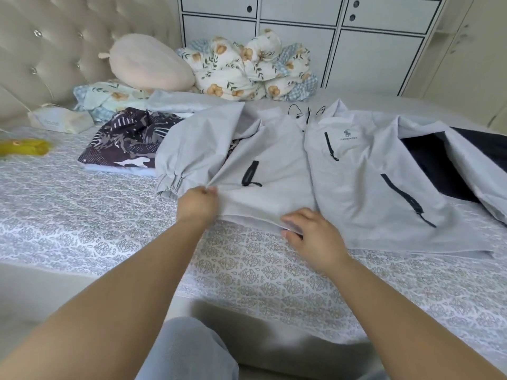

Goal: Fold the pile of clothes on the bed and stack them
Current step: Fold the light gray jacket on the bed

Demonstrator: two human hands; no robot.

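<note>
A light grey jacket lay spread front-up across the patterned bed sheet, collar toward the far side and hem along the near side, its zip partly open at the chest. Its sleeve on the left was bent back over the body, the elastic cuff pointing near; the sleeve on the right ran off toward the frame edge over something black. The left hand pinched a fold of fabric at the left side seam, just beside that cuff, fingers curled tight round the cloth. The right hand gripped the near hem, thumb underneath and fingers curled over the edge. The cloth looked thin, soft and light, probably a slick woven shell, so it would likely slide on itself and lose a crease unless pressed flat. Side seam and hem seemed good holds, since doubled edges give more to grasp than the open panel; the zip pulls and cuff elastic might bunch. To the left, touching the jacket, sat a dark printed garment on a pale folded one, apparently the stack. Far off lay a floral quilt and a cream pillow.
</note>
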